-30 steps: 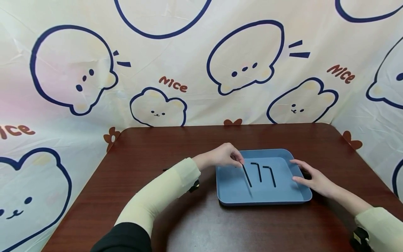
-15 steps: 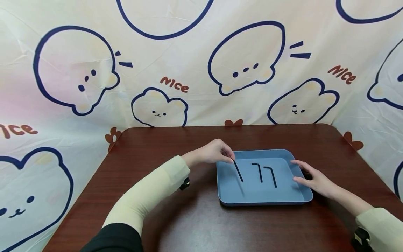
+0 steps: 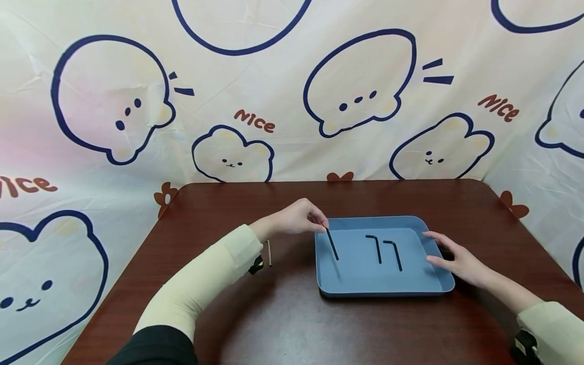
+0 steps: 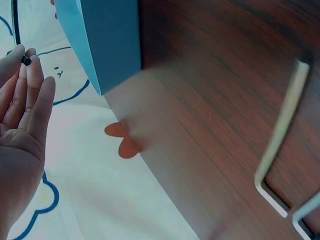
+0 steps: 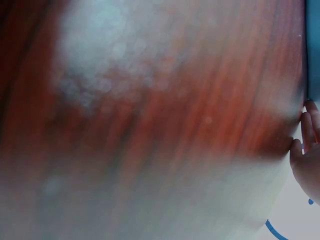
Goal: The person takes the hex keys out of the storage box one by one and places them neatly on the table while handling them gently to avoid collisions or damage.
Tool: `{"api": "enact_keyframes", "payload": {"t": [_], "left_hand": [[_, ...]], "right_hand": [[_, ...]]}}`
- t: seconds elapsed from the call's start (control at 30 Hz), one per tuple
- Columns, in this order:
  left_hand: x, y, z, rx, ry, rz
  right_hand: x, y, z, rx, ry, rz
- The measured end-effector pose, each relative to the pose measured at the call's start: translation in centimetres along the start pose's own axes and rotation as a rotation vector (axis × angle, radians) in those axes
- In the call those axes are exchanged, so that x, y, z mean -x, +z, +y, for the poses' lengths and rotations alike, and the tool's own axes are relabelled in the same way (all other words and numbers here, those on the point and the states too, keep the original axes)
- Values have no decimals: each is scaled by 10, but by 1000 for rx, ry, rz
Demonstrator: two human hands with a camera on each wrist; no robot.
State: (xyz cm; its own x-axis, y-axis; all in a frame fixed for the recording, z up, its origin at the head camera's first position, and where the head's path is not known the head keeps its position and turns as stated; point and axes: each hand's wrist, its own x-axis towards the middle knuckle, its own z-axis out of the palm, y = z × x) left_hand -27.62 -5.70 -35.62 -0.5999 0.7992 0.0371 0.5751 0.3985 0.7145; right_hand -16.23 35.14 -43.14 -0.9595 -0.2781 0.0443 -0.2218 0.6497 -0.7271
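My left hand point(image 3: 298, 217) pinches the short end of a black hex key point(image 3: 332, 245) between thumb and fingertips. Its long arm slants down over the left part of a blue tray point(image 3: 385, 290). Seen from the left wrist, the bent end of that key point(image 4: 26, 60) shows at the fingertips. Two more black hex keys, one on the left point(image 3: 377, 250) and one on the right point(image 3: 397, 256), lie side by side in the tray. My right hand point(image 3: 461, 259) touches the tray's right rim, with its thumb and fingers spread apart and extended.
On the brown wooden table point(image 3: 292, 324), a brass-coloured hex key point(image 4: 282, 125) lies near my left wrist. Part of a greyish one point(image 4: 306, 215) shows beside it. A curtain point(image 3: 292, 91) printed with cartoon bears hangs behind the table.
My left hand has moved left with the pinched hex key, from beside the other two toward the tray's left edge. The brass-coloured key has come into view past the sleeve. My right hand stays put.
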Motion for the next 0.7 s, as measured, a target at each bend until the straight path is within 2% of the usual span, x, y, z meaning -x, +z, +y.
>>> {"api": "enact_keyframes", "payload": {"t": [0.17,0.37,0.7], "left_hand": [[9,-5,-6,1,-32,27],[19,-12,-15,-18,-29,38],[40,-23,-31,16,-91,71]], "right_hand": [[0,1,0,2,5,-1],[-1,1,1,8,13,-1],[0,1,0,14,16,0]]}}
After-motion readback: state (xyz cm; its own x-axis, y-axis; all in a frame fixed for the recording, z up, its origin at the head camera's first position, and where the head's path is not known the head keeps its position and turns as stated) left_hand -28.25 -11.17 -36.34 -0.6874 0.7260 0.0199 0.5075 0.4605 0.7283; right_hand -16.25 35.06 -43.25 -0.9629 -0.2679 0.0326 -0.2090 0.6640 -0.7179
